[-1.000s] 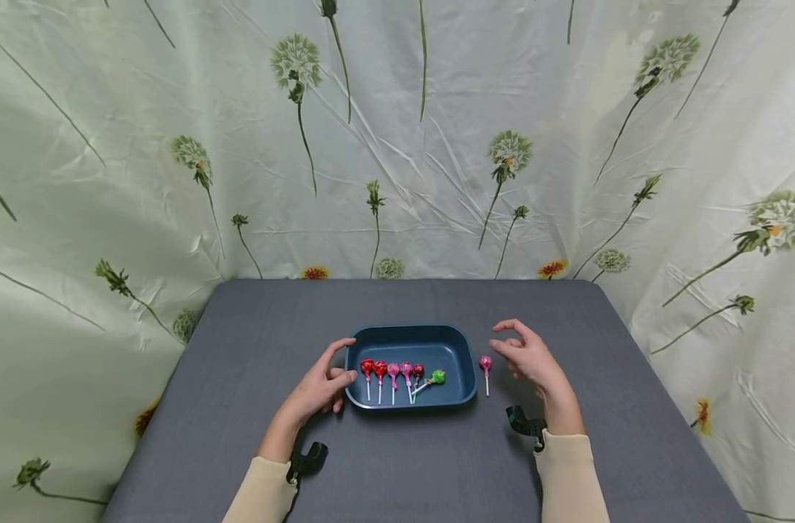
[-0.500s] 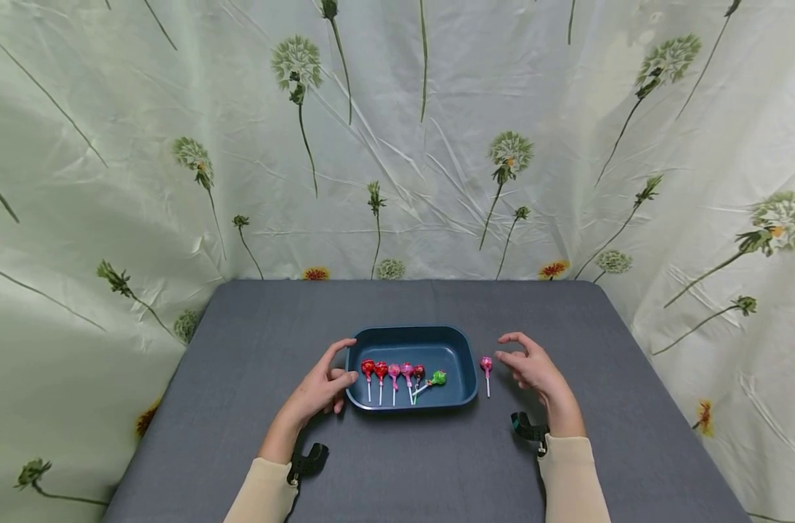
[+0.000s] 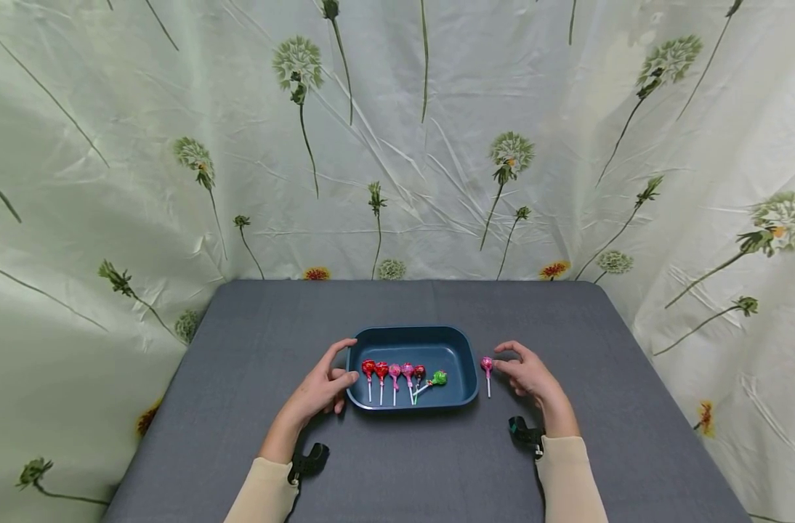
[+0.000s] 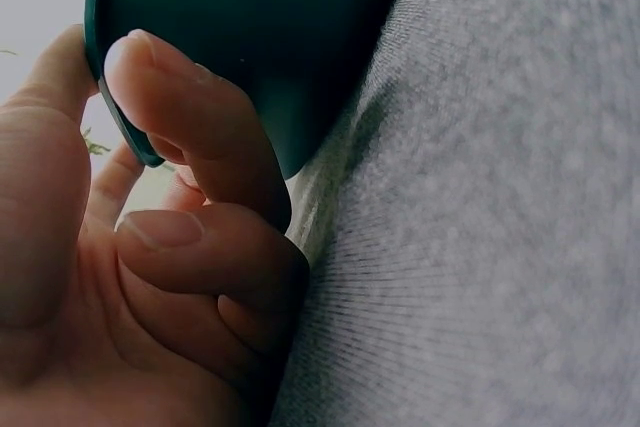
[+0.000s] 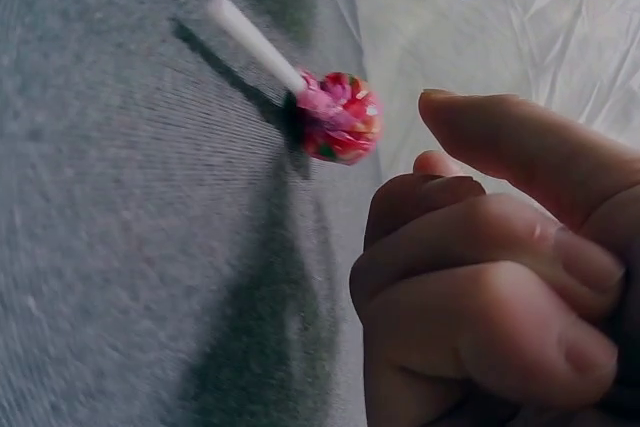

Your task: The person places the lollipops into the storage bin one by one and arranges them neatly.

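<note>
In the head view my left hand (image 3: 320, 383) holds the left end of a dark blue tray (image 3: 413, 405), thumb and index finger at its rim. The left wrist view has the curled fingers (image 4: 215, 247) beside the tray wall (image 4: 250, 7). Just right of the tray, a pink lollipop (image 3: 487, 365) lies on the cloth with its stick toward me. My right hand (image 3: 530, 374) hovers beside its candy end, thumb and index finger parted. Seen from the right wrist, the lollipop (image 5: 340, 119) lies apart from the fingertips, and the other fingers are loosely bent.
Inside the tray, several lollipops stand in a row, among them a red one (image 3: 368, 367); a green one (image 3: 440, 378) lies slanted at the right. Grey cloth (image 3: 410, 465) covers the table. Behind it hangs a flower-print curtain (image 3: 410, 145).
My right hand first drew back slightly toward me and right, then came in left, closer to the pink lollipop's candy end. My left hand and the tray have stayed in place.
</note>
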### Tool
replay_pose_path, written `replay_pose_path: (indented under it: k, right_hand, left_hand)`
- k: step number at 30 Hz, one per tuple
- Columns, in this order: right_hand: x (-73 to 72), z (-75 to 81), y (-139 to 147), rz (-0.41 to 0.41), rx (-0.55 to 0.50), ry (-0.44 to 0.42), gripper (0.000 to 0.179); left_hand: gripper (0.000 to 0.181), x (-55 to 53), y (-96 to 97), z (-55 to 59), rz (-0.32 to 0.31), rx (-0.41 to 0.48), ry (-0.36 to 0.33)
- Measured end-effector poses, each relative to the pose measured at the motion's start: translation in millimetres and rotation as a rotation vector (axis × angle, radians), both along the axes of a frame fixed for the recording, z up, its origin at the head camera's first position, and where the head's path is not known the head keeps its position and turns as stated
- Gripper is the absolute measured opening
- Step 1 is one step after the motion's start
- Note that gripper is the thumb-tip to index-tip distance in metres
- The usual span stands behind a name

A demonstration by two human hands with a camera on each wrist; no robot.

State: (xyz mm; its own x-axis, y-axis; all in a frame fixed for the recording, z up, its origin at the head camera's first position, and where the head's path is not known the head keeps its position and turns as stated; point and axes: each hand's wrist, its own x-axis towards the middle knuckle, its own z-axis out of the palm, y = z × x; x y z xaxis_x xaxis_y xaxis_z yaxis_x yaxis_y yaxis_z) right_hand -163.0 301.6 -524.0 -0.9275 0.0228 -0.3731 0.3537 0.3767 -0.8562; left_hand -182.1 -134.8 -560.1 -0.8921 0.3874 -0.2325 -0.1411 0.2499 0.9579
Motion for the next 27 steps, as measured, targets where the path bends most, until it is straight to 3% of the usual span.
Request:
replay_pose_path:
  k: [7,27]
  right_hand:
    - [-1.5,-6.5,-8,-0.009,0.056,-0.016,0.042]
    - [-5.7,-12.9,-21,-0.017,0.025,0.022,0.028]
  left_hand:
    - [0.069,1.0,0.2,-0.3,0.004,-0.010,0.000]
    - [0.067,-0.2,0.0,-1.3,0.007,-0.011,0.002]
